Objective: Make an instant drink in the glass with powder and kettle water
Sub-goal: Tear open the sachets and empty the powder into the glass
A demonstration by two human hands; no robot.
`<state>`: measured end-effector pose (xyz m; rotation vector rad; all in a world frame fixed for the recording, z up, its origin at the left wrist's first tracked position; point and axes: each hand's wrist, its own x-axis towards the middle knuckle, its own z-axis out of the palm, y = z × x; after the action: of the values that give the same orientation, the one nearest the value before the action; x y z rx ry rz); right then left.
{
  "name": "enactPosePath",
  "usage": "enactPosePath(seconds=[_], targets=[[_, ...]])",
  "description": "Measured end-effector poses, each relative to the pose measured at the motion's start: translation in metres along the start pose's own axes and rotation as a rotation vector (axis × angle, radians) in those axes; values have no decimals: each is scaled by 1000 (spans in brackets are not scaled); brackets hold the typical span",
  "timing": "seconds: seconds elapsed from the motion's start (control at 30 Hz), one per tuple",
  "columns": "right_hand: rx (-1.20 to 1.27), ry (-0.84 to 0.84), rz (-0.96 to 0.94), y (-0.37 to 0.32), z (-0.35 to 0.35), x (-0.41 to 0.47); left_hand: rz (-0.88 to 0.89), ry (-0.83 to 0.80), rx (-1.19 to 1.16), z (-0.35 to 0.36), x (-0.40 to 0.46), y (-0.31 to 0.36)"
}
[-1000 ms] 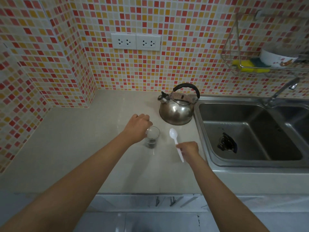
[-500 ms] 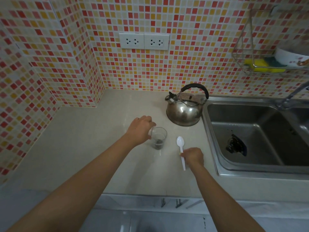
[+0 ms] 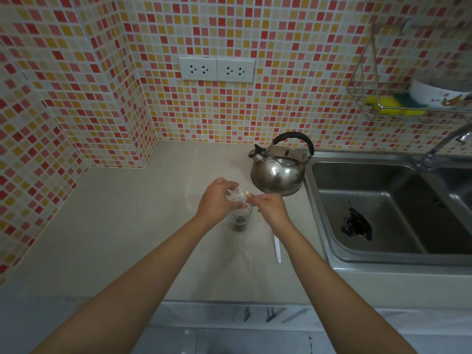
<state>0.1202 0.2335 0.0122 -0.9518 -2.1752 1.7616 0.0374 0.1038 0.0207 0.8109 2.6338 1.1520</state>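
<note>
Head view shows both hands meeting just above the glass (image 3: 239,218), which stands on the counter (image 3: 115,226) in front of the kettle (image 3: 278,172) with dark powder in its bottom. The left hand (image 3: 217,200) is closed around a small clear packet or sachet (image 3: 236,196) (too blurred to name surely), held over the glass mouth, likely so whatever spills lands inside. The right hand (image 3: 272,206) pinches at its edge, fingertips together, as if tearing or steadying it. The white spoon (image 3: 277,247) lies flat beside the right forearm, within reach for stirring. The kettle sits close, handle up. The counter is pale and smooth; 2 sockets (image 3: 216,69) sit on the mosaic wall (image 3: 76,72), with a steel sink (image 3: 383,213) at right.
</note>
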Motion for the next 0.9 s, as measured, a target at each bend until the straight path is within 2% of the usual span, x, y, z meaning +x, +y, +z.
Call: enactPosePath(seconds=[0.13,0.27,0.47,0.57,0.73,0.9], targets=[[26,-20,-24,-13,3,4,-24,-3,-114,2,-2,2],[-108,-10,-117,-14,-3,6,-66,33,-315,-2,-1,-2],[-159,-121,-250,-20,-11,3,-195,-18,-499,-11,4,-6],[-133,-154,-225,-20,-14,4,-201,-27,-509,-11,5,-8],[-245,-135,-283,-20,-14,7,-137,-146,-495,-13,4,-6],[-318,-158,-324,-25,-11,8,-87,-120,-405,-13,8,-2]])
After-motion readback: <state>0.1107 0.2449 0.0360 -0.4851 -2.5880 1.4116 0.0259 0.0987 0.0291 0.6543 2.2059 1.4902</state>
